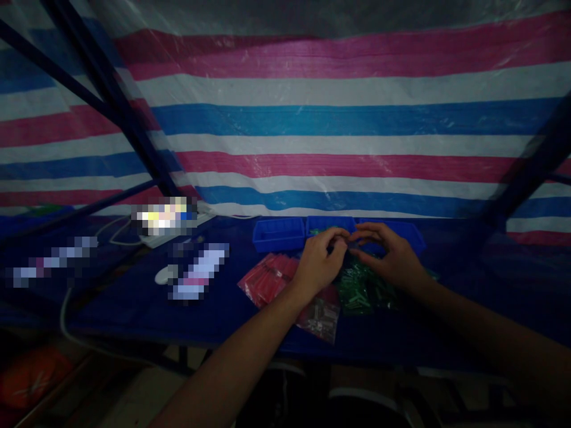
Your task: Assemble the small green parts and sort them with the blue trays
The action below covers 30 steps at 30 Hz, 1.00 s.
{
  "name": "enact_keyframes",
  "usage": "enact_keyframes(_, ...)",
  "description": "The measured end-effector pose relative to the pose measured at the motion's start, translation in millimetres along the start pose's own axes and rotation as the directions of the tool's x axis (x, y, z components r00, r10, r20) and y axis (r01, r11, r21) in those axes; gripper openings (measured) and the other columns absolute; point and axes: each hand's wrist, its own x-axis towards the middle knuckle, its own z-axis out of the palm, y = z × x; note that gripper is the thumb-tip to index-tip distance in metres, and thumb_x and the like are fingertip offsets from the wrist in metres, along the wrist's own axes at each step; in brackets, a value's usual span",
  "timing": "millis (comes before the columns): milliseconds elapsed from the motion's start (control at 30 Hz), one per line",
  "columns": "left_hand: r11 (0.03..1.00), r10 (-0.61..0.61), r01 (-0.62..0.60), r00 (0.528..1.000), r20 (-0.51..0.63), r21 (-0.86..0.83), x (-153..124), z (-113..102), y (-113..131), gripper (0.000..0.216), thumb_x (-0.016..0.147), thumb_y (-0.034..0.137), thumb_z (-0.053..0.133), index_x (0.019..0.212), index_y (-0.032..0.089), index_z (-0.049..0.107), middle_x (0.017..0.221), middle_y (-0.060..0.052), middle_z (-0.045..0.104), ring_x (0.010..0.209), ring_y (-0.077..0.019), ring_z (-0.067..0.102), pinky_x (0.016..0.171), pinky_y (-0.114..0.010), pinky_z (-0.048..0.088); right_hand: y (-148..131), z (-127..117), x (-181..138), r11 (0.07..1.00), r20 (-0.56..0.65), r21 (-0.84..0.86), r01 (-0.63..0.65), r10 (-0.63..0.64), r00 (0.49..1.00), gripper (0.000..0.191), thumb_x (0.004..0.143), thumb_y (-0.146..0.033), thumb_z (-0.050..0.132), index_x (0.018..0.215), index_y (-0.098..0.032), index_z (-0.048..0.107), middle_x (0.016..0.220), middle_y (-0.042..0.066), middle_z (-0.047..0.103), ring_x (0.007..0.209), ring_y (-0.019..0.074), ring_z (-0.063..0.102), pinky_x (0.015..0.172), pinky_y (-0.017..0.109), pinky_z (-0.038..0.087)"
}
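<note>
The middle blue tray (331, 222) stands at the back of a blue worktop (214, 321) and holds small pale green pieces; take it as the landmark. The left hand (322, 257) is over its front edge, fingers curled in and thumb drawn close to them. The right hand (389, 257), just to its front right, is half open and arched, fingertips near those of the left. Whether either grips a small item there is too dark to tell. Directly right of the middle tray is the right blue tray (413, 236), partly hidden by that hand, and directly left, the left blue tray (279, 235). In front of the landmark and to the left lie fanned red packets (266, 278); nearer the person, a clear bag (322, 318) of pale pieces. Green packets (355, 291) lie in front of it, slightly right, under the right hand. Well left is a white mouse-shaped object (166, 274); behind the landmark hangs a striped tarpaulin (339, 116).
</note>
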Motion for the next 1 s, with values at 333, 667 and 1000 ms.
enact_keyframes(333,0.998,-0.054,0.053,0.996,-0.070,-0.021,3,6,-8,0.013,0.092,0.016,0.065,0.104,0.021,0.065,0.102,-0.004,0.078,0.095,-0.0197,0.075,0.088,-0.035,0.059,7,-5,5,0.980,-0.081,0.134,-0.147,0.159,0.984,0.034,0.087,-0.052,0.077,0.103,-0.024,0.070,0.095,0.008,0.077,0.090,0.0256,0.075,0.089,0.043,0.061)
enact_keyframes(667,0.999,-0.047,0.047,0.999,0.003,0.011,0,6,-3,0.029,0.092,0.017,0.067,0.116,0.025,0.054,0.098,-0.002,0.080,0.093,-0.0213,0.077,0.087,-0.036,0.058,4,-7,3,0.998,0.004,-0.049,-0.031,0.032,0.999,0.022,0.092,-0.044,0.073,0.106,-0.028,0.078,0.105,0.006,0.080,0.098,0.0295,0.075,0.093,0.049,0.059)
enact_keyframes(1000,0.955,0.110,-0.121,0.992,0.055,0.269,-3,7,-6,0.022,0.098,0.032,0.064,0.116,0.019,0.064,0.118,-0.010,0.072,0.115,-0.0265,0.067,0.106,-0.045,0.051,33,-40,24,0.828,-0.057,-0.530,0.182,-0.249,0.967,0.018,0.097,-0.029,0.062,0.106,-0.027,0.078,0.109,0.008,0.079,0.106,0.0330,0.068,0.098,0.052,0.052)
